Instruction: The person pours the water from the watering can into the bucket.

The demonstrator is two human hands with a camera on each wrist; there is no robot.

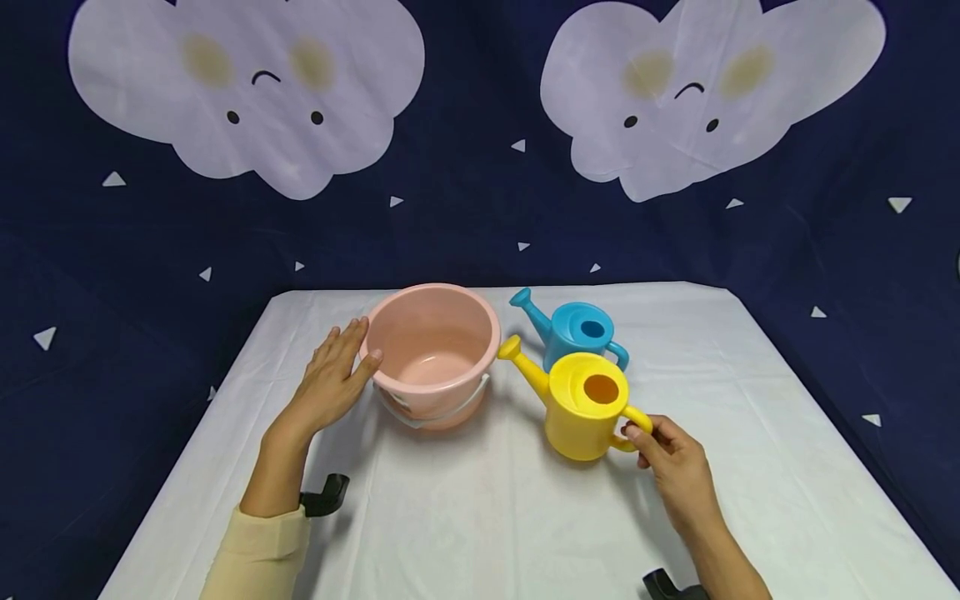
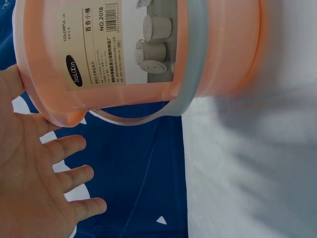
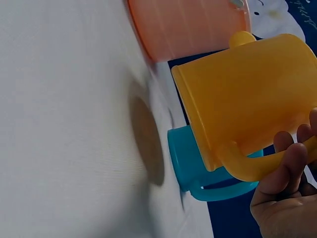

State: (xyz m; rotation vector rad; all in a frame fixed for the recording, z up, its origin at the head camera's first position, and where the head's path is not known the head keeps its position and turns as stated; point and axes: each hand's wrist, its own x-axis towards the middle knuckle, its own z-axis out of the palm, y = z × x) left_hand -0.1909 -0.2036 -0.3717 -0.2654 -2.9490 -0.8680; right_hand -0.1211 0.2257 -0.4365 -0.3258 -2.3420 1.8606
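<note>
A pink plastic bucket [image 1: 433, 354] stands on the white table [image 1: 465, 517], its grey handle folded down in front. My left hand [image 1: 339, 372] lies flat against the bucket's left side with straight fingers, thumb at the rim; the left wrist view shows the bucket's label [image 2: 119, 42] and my spread fingers [image 2: 64, 173]. My right hand [image 1: 663, 454] holds the handle of a yellow watering can [image 1: 581, 408], which is lifted slightly off the table with its spout pointing toward the bucket. In the right wrist view my fingers [image 3: 290, 168] curl round the yellow can's handle [image 3: 257, 166].
A blue watering can [image 1: 573, 329] stands just behind the yellow one, spout pointing left. A dark blue backdrop with white cloud shapes hangs behind the table. Black wrist mounts [image 1: 324, 493] show near both forearms.
</note>
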